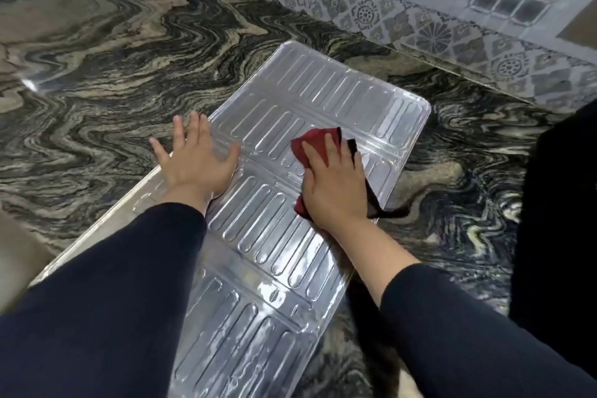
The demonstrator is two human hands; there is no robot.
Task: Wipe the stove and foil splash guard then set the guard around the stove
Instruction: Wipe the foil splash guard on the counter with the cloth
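The silver foil splash guard [323, 97] lies flat and unfolded on the marbled counter, running from the bottom middle to the upper right. My left hand [197, 161] rests flat on its left edge, fingers spread, holding nothing. My right hand [332, 184] presses a dark red cloth [315, 144] with black edging onto the guard's middle panel. A black corner of the cloth trails off the guard's right edge. The stove is not clearly in view.
The dark swirled stone counter [113, 58] surrounds the guard. A patterned tile wall [420, 22] runs along the back right. A dark black shape [562, 203] stands at the right edge, unclear what it is.
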